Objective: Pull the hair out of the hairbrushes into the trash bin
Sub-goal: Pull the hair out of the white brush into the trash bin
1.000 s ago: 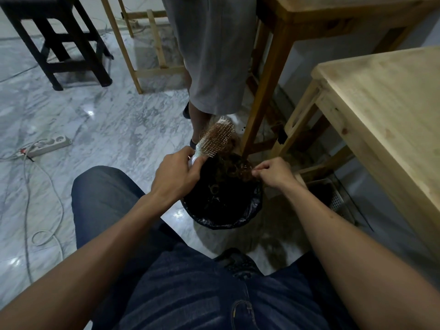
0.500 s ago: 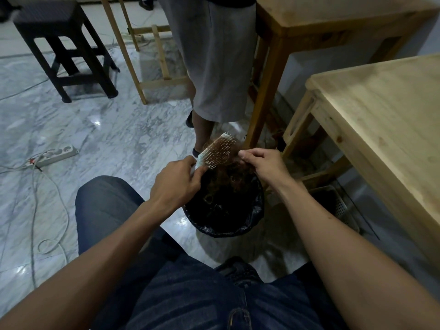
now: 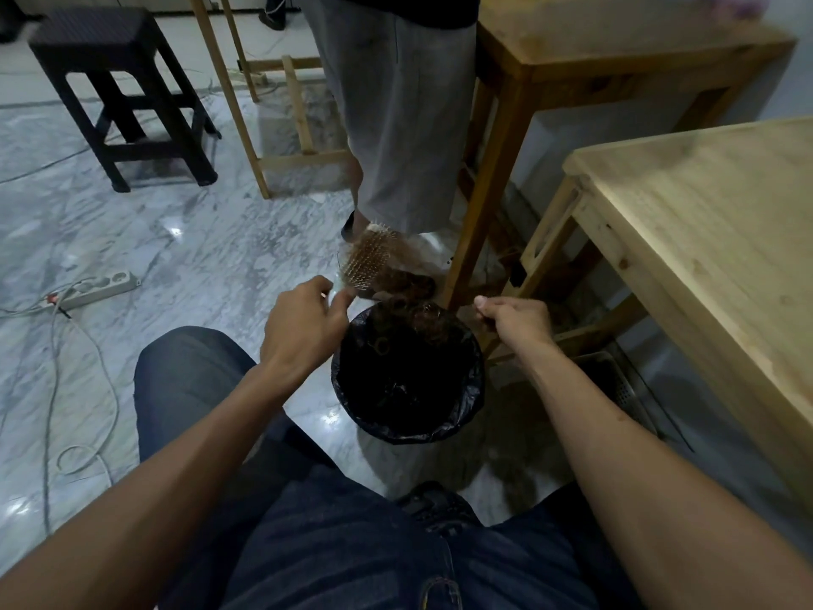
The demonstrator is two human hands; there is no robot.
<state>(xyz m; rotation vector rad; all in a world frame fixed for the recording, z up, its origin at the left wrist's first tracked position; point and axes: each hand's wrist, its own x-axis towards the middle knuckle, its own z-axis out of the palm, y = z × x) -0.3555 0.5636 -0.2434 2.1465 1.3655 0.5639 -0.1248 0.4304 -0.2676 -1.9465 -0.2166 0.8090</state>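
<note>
Two hands work over the bin, and the move ahead turns on how the brush lies between them. Fingers of the left hand (image 3: 303,321) curl round the handle of the hairbrush (image 3: 367,259), thumb and forefinger pinching it just below the head; the handle itself is hidden in the grip. From there the brush's long axis runs up and away, tilted a little to the person's right, so the bristled face looks toward the right hand and sits just beyond the far rim of the trash bin (image 3: 407,376). Brown hair (image 3: 398,277) is matted through the bristles and hangs off the lower right side of the head toward the bin's mouth. The right hand (image 3: 517,319) is clenched, thumb pressed to forefinger, at the bin's right rim; it seems to pinch a few strands, though none can be made out plainly. It is the nearer free hand, and the hair lies up and to its left, so I judge the next pluck is a short reach across the bin's mouth and a pull back down. Curls of hair already lie in the black liner. No brand, label or writing can be read anywhere.
</note>
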